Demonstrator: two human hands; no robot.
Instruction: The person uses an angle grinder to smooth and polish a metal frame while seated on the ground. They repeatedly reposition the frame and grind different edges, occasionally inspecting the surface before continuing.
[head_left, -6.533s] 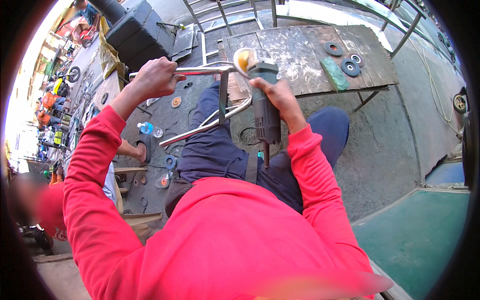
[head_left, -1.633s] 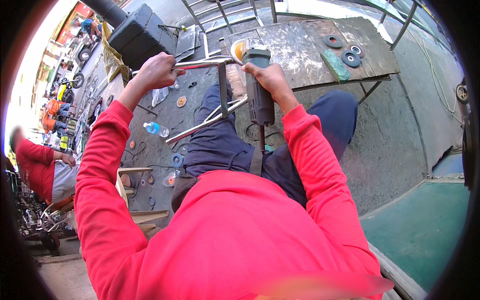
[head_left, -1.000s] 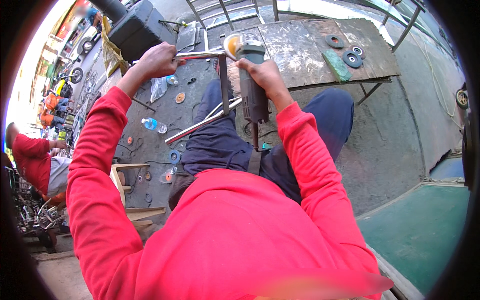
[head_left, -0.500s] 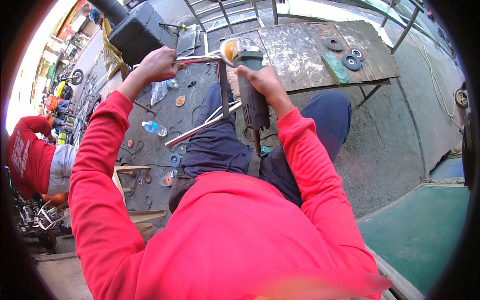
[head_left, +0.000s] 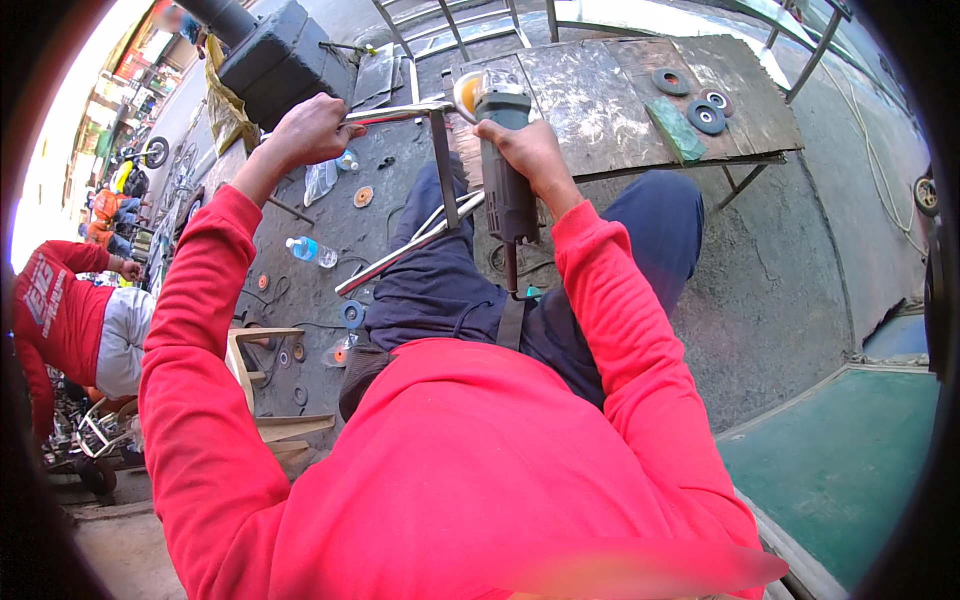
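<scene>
My right hand (head_left: 527,152) grips the dark body of an angle grinder (head_left: 503,185), whose orange disc (head_left: 466,95) touches the top bar of a shiny metal tube frame (head_left: 440,165). My left hand (head_left: 308,130) is closed on the left end of that top bar. The frame's lower tubes slant down across my dark blue trouser legs. Both arms wear red sleeves. The grinder's cable hangs down toward my lap.
A worn wooden table (head_left: 620,120) behind the frame holds several grinding discs (head_left: 706,116) and a green block (head_left: 676,130). A black machine (head_left: 280,65) stands at upper left. A plastic bottle (head_left: 310,251), loose discs and a wooden stool (head_left: 270,385) lie left. A person in red (head_left: 60,310) bends at far left.
The grinder disc has stayed on the frame's top bar with small shifts. The person in red at far left has moved farther into view and bent forward.
</scene>
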